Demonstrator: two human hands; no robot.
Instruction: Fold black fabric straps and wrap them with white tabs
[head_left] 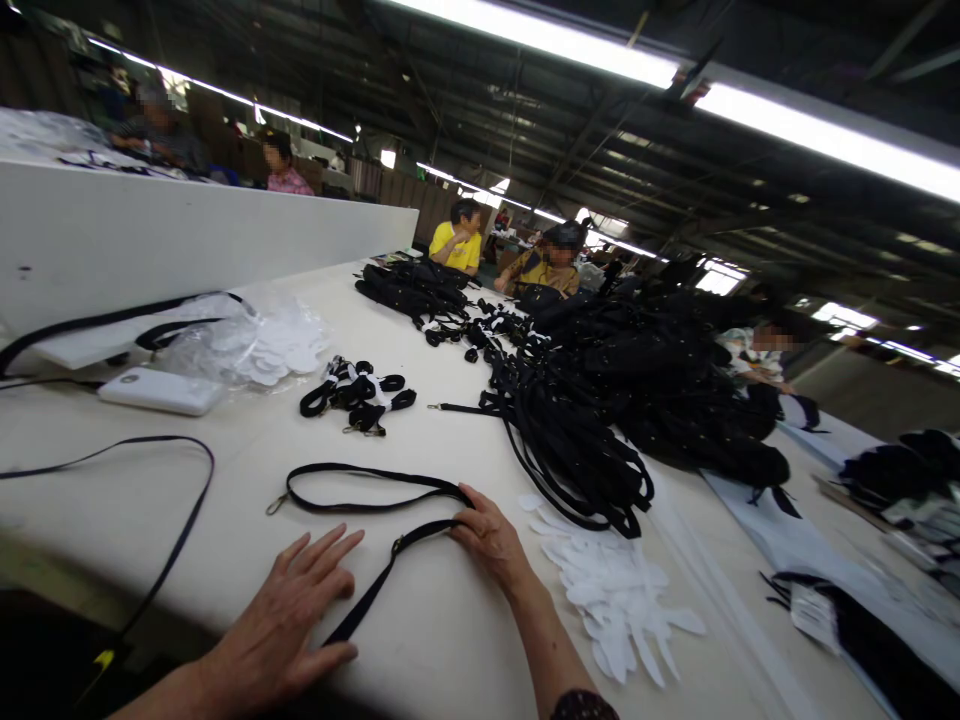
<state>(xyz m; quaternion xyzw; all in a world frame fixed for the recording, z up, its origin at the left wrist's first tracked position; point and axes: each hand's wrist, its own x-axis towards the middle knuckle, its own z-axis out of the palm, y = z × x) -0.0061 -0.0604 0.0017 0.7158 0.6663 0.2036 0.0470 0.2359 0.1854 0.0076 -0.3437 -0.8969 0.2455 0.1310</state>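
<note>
My left hand lies flat on the pale table with its fingers spread, right beside the near end of a black strap. My right hand rests on the same strap where it folds back, fingertips pressing the fold. The strap runs in a long loop to the left and ends in a small metal clip. Just right of my right hand lies a heap of white paper-like pieces.
A big pile of black straps fills the middle right. A small bundle of straps, a white power bank and a plastic bag of white pieces lie at the left. Several people sit at the far end.
</note>
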